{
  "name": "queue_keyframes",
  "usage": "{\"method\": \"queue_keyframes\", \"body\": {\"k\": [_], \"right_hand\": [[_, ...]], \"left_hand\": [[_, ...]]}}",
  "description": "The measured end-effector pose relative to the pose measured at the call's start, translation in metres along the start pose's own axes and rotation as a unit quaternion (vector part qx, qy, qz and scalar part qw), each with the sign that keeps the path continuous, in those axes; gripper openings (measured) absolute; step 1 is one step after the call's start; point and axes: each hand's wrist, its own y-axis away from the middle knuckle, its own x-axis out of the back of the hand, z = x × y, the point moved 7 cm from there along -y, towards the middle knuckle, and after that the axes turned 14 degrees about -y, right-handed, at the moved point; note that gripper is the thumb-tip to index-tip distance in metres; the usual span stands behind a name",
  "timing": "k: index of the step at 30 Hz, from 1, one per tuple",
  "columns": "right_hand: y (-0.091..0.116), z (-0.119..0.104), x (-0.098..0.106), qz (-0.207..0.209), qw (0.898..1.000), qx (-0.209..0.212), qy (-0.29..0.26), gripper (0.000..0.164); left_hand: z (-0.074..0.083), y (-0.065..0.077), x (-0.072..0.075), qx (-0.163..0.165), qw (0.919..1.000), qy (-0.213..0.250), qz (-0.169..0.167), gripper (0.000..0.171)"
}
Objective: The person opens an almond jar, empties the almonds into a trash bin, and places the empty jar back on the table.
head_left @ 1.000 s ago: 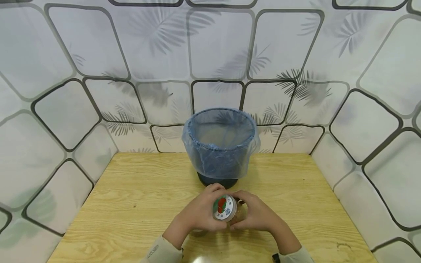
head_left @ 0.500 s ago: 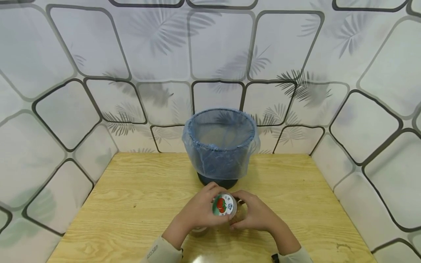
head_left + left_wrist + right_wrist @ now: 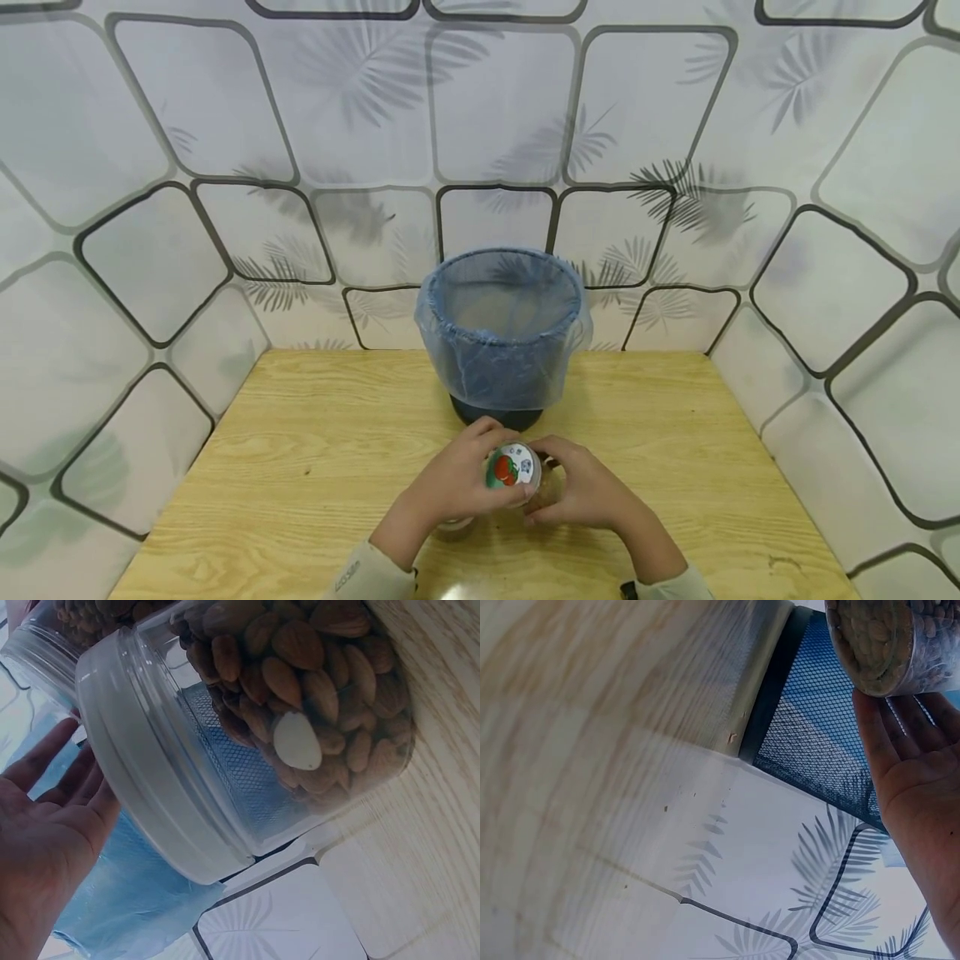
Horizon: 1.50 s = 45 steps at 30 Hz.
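L hand [image 3: 457, 482]: Clamped round lid end of held jar [image 3: 548, 487], w/ thumb on near side & fingers over far side.

R hand [image 3: 591, 490]: Clamped too, right at base end of same jar, w/ thumb nearside, fingers farside; met L hand almost thumb to thumb!

Held jar: Sat tipped btwn both hands, approx centre, just in front of bin; looked lifted off tbl. Pointed lid end up & L, base to R. Was see-thru, w/ small brown pcs inside, too blurred to ID.

Lid [image 3: 522, 461]: Faced up to head cam; showed white & green w/ red tomato pic [image 3: 506, 470], plus sm. print, unreadable.

Almond jar [image 3: 247, 735]: Stood upright on tbl, just by L hand; filled L wrist view, w/ brown almonds [image 3: 300, 682] under clear lid. From head cam, peeped out only as pale rim below L wrist.

Sleeves [image 3: 375, 573]: Came in pale at btm edge, w/ lettering on L one.

Bin [image 3: 495, 415]: Stood upright beyond hands, nr back wall; had blue mesh side [image 3: 802, 712], black base.

Bag [image 3: 510, 375]: Lined bin, thin blue plastic, folded out over rim.

Tbl [image 3: 322, 467]: Ran wood-grained under everything, w/ bright glare nr btm.

Walls [image 3: 495, 100]: Rose pale on 3 sides, w/ rounded grey/black outlines & leaf prints.
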Motion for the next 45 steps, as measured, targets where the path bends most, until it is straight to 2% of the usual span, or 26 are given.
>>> {"method": "queue_keyframes", "body": {"k": [6,12,16,23,36,45], "right_hand": [[0.0007,0.0008,0.0008,-0.002,1.0,-0.001,-0.001,0.08],[0.0008,0.0003,0.0009,-0.004,1.0,0.002,0.001,0.084],[0.0008,0.0002,0.0006,-0.004,1.0,0.001,0.002,0.083],[0.0007,-0.0011,0.0009,-0.004,1.0,-0.002,0.003,0.085],[-0.0001,-0.0019,0.0021,-0.004,1.0,-0.012,-0.004,0.083],[-0.001,-0.0008,0.001,-0.001,1.0,-0.007,-0.014,0.081]], "left_hand": [[0.0046,0.0011,-0.0004,-0.047,0.9988,0.013,-0.008,0.072],[0.0056,0.0022,-0.0044,-0.061,0.9968,0.032,-0.041,0.087],[0.0053,0.0025,-0.0063,-0.057,0.9962,0.038,-0.053,0.089],[0.0054,0.0019,-0.0049,-0.049,0.9965,0.044,-0.052,0.086],[0.0018,0.0008,-0.0019,-0.022,0.9981,0.049,-0.031,0.074],[0.0009,0.0011,0.0016,-0.002,0.9995,0.031,-0.009,0.066]]}}
